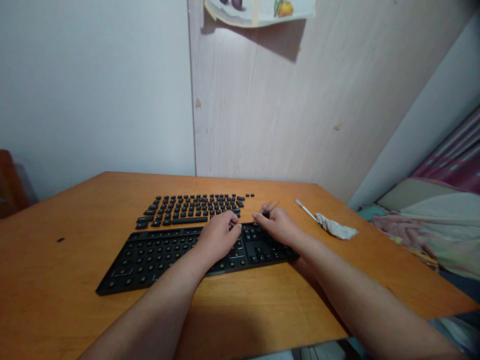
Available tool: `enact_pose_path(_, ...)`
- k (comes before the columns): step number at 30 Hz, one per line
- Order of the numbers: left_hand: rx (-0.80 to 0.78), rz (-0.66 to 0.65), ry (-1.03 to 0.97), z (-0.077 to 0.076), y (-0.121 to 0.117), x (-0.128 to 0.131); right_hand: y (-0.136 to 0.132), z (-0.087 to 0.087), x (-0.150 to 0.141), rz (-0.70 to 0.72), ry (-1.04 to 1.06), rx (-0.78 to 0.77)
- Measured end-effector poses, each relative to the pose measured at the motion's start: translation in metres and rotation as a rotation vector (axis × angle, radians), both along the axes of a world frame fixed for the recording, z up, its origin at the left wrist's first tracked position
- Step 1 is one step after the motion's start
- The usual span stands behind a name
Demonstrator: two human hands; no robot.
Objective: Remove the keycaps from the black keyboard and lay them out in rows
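A black keyboard (pixel 161 257) lies at a slant on the table; most of its left and middle part is stripped to bare switches, while keycaps sit on its right end. Over its upper middle, my left hand (pixel 221 232) is closed, fingers curled together, and whatever they may pinch is hidden. My right hand (pixel 279 225) is above the keyboard's upper right, closed on a small black tool (pixel 266 215) with thin wire, like a keycap puller. Behind the keyboard, loose black keycaps (pixel 191 206) stand in keyboard-like rows, with a long spacebar (pixel 189 220) in front.
A white-handled brush or swab (pixel 305 209) lies at the right beside a crumpled white tissue (pixel 335 227). One small black piece (pixel 60 240) is on the table's (pixel 67 280) left side. A wall stands behind; bedding (pixel 431 220) is beyond the right edge.
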State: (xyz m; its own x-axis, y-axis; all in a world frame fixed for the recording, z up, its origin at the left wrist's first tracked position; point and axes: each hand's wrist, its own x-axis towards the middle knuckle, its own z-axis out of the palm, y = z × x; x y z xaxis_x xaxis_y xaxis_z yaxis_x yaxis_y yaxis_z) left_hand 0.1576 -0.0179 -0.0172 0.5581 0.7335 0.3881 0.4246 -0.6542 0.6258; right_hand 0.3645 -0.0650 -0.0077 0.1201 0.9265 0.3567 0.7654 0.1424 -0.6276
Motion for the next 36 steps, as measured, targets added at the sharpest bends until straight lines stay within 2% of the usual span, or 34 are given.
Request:
enact_pose_path(8,-0.002,0.02,0.036,0.002,-0.002,0.001,-0.002,-0.001,-0.009,-0.013,-0.17,0.026)
enact_pose_path(15,0.016,0.009,0.015,0.0,-0.002,0.001,-0.001,-0.003,-0.007,-0.015,-0.025,0.044)
enact_pose_path(22,0.039,0.012,0.007,-0.004,-0.001,0.002,-0.007,-0.003,-0.015,-0.023,-0.305,-0.013)
enact_pose_path(30,0.063,0.019,0.024,-0.002,-0.002,0.002,-0.004,-0.001,-0.012,-0.069,-0.206,0.006)
enact_pose_path(36,0.086,0.024,0.027,0.001,-0.004,0.002,-0.007,-0.002,-0.016,-0.047,-0.289,0.015)
